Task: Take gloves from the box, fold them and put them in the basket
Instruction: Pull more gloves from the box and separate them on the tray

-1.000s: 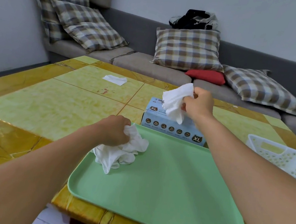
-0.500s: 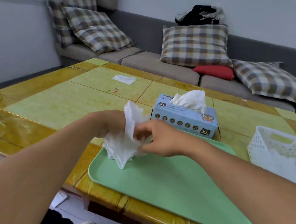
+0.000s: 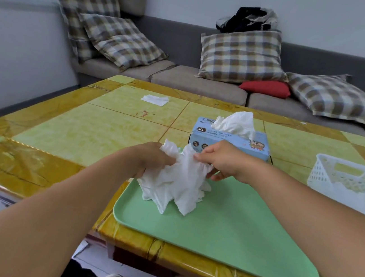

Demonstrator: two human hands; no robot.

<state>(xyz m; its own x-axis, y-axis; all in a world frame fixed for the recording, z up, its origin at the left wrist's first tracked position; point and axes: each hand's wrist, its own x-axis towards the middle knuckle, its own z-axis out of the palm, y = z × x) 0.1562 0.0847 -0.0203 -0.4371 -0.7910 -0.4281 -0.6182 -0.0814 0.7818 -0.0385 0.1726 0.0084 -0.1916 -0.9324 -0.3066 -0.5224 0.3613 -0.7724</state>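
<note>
A grey sofa (image 3: 199,84) with checked cushions fills the view from nine o'clock round to three, and in front of it the yellow tiled bench (image 3: 79,127) carries everything for the job. A green tray (image 3: 222,227) lies at the near edge toward five o'clock, a white perforated basket (image 3: 346,179) stands at three o'clock, and the blue box (image 3: 231,138) sits just beyond the tray at twelve with the next white glove (image 3: 236,122) poking out of its slot. A loose white scrap (image 3: 155,99) lies well off at eleven o'clock. The task looks early: gloves are out of the box, but the folding seems barely begun, and whether anything folded already lies in the basket cannot be told, since its inside shows only pale. The crumpled gloves (image 3: 177,185) hang above the far left corner of the tray, their lower tips touching or nearly touching it. The left hand (image 3: 150,157) is curled round one upper edge of the bundle, gripping it; the right hand (image 3: 218,160) pinches the opposite upper edge between thumb and fingertips, its other fingers loosely bent. Left to do, by my reading: spread and flatten them, fold, then carry them over to the basket
</note>
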